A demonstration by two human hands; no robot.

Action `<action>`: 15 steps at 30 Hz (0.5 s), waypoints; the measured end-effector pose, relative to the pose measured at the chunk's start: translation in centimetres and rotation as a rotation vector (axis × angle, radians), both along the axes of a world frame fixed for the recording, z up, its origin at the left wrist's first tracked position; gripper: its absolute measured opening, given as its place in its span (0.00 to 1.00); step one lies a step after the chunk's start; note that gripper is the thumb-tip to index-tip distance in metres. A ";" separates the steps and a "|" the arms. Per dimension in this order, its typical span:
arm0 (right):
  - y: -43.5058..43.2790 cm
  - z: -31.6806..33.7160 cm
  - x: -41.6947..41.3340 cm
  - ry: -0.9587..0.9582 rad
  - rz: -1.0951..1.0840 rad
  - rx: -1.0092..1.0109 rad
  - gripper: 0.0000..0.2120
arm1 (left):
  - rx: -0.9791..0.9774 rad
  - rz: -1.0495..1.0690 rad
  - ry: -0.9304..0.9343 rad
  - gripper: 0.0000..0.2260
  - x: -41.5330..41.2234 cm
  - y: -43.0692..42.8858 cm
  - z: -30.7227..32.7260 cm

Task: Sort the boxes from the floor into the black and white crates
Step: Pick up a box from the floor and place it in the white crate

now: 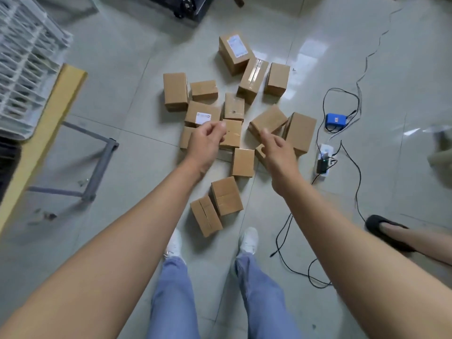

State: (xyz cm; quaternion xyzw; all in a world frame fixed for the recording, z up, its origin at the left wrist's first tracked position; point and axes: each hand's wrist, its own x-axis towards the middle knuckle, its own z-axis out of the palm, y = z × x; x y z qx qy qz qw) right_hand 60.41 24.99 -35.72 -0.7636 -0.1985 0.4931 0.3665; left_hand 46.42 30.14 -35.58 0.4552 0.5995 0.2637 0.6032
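Pale tiles (117, 99) bear scattered cardboard boxes (176, 91); hands hover loosely curled, empty: left hand (206, 140), right hand (277, 152).

Closed brown cardboard boxes (234, 106) lie jumbled on the tiled floor (110, 99), two showing white labels. The slatted white crate (24, 57) sits far left.

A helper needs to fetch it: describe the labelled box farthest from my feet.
Find the pile of cardboard boxes on the tiled floor. At its far tip, away from the white shoes, sits the labelled box. Its top carries a white shipping label; the boxes beside it bear none.
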 end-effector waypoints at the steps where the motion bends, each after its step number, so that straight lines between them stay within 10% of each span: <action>1: -0.2 -1.8 0.0 0.022 -0.033 -0.015 0.13 | -0.010 -0.025 0.027 0.07 0.0 0.1 -1.8; 15: -5.4 -32.1 -1.4 0.212 -0.422 -0.372 0.16 | -0.114 -0.469 0.303 0.08 -0.4 0.9 -31.7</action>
